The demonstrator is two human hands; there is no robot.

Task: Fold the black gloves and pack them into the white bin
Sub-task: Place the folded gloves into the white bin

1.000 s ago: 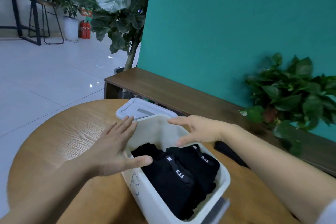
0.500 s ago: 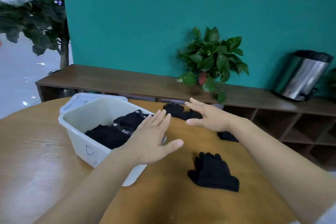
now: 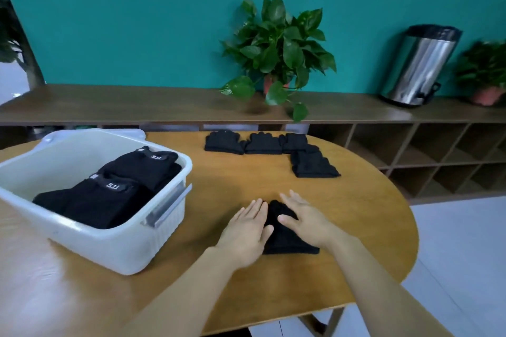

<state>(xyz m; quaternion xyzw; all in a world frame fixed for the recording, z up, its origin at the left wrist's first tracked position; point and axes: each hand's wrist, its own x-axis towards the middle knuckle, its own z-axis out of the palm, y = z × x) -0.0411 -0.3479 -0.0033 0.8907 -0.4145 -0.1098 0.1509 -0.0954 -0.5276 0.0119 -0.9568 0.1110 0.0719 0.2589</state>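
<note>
A black glove [image 3: 284,238] lies flat on the round wooden table [image 3: 246,180] in front of me. My left hand [image 3: 247,230] rests on its left edge with fingers extended. My right hand [image 3: 306,219] lies flat across its right side. Neither hand grips it. The white bin [image 3: 109,238] stands to the left and holds folded black gloves [image 3: 109,189] with white labels. Several more black gloves [image 3: 262,142] lie in a row at the table's far edge, and one [image 3: 313,164] lies just in front of them.
A long wooden shelf [image 3: 137,104] runs behind the table below a teal wall. On it stand a potted plant [image 3: 276,46], a steel pedal bin [image 3: 419,63] and another plant [image 3: 484,74] at the far right. The table's right edge drops to a tiled floor.
My view has swung right from the bin to the table. Both hands have left the bin, moved right and come down flat on the nearest loose glove.
</note>
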